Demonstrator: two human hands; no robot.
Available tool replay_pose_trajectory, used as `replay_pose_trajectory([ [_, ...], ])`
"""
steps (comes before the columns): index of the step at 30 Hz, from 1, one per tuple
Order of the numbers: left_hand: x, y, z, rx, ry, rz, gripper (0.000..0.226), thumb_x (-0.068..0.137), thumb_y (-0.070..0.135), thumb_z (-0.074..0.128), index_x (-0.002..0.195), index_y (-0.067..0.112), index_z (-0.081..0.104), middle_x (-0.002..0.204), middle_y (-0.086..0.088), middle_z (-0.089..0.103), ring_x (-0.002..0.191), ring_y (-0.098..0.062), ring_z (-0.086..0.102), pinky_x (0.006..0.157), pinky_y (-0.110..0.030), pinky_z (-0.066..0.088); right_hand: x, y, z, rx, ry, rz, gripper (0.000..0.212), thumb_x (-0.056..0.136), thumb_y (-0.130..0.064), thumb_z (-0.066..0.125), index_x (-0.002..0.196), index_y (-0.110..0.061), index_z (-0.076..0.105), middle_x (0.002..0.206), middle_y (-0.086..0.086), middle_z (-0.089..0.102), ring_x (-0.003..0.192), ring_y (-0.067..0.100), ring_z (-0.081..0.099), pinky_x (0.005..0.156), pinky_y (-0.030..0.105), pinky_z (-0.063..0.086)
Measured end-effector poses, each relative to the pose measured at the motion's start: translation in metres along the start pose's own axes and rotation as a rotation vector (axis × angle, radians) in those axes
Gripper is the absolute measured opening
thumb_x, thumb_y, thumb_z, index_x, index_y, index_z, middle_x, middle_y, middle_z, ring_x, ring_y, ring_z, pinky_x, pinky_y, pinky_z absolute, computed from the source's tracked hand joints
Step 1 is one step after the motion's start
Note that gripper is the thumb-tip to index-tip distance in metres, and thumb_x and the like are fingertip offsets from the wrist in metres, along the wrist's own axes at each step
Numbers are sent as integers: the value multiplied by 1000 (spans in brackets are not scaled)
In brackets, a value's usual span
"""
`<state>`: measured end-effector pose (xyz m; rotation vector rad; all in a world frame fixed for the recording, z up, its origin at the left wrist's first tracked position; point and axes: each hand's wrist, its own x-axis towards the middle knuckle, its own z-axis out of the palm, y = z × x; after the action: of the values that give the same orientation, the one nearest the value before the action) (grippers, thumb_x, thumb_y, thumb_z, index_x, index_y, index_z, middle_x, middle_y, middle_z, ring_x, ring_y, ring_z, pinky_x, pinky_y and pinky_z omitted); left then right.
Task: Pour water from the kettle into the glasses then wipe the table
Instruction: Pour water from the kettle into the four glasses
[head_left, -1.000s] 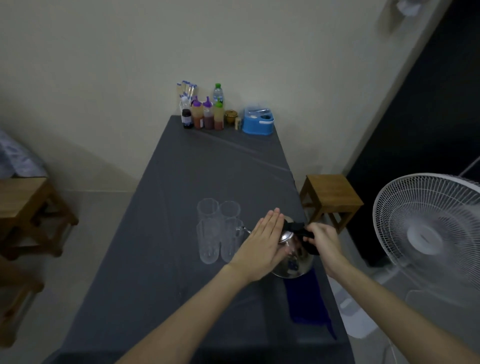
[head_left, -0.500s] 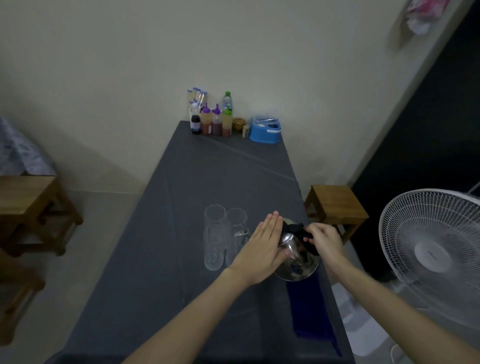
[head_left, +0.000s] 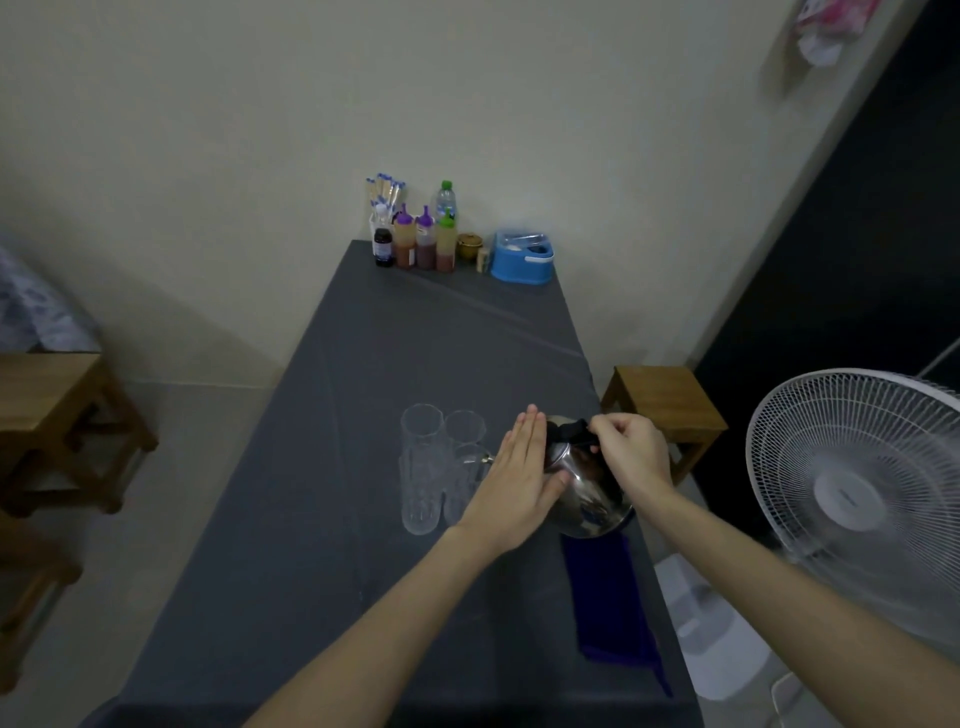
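1. Your right hand is closed around the black handle of the shiny round steel kettle, gripping it from above.
2. Your left hand is flat, fingers straight and together, its palm pressed against the kettle's left side near the lid.
3. The kettle is tilted with its thin spout toward the clear tall drinking glasses; I cannot tell whether its base rests on the bench or is just lifted.
4. The glasses stand upright in a tight cluster just left of the kettle, touching one another, and the spout tip sits at the rim of the nearest one. Whether water is flowing or how full they are cannot be told.
5. A dark blue folded cloth lies flat on the long bench covered in dark grey cloth, just nearer to you than the kettle and close to the bench's right edge.
6. Well beyond the kettle, at the far end of the bench against the wall, stands a row of squeeze sauce bottles with purple and green caps, with a blue plastic box to their right.
7. To the right of the kettle, off the bench, are a small wooden stool and a white electric fan.
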<state>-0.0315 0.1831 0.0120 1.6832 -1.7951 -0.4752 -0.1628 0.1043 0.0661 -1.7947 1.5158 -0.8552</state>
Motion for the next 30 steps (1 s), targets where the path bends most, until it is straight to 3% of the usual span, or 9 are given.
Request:
replay_pose_trajectory([
  [4,-2,2,3,-36,18,-24,72,100,42,30,150,9,-10,160,-4,-13,146,-10,-14,119,-27,-6,1,-4,-1,-77,0,-44,37,89,-27,57,56,-13,65,56,2,64,59,17,61,59,32,45],
  [17,-2,8,7,-102,69,-52,72,100,45,29,151,11,-8,160,-3,-11,145,-7,-14,120,-30,-3,2,-7,-7,-116,-17,-74,37,87,-32,55,60,-10,68,60,5,67,60,20,64,64,38,51],
  [30,0,15,8,-128,104,-53,66,102,36,30,150,12,-8,160,-2,-11,144,-5,-14,119,-27,-4,6,-8,-10,-132,-6,-123,35,89,-29,56,60,-13,67,58,3,65,58,17,62,60,33,49],
])
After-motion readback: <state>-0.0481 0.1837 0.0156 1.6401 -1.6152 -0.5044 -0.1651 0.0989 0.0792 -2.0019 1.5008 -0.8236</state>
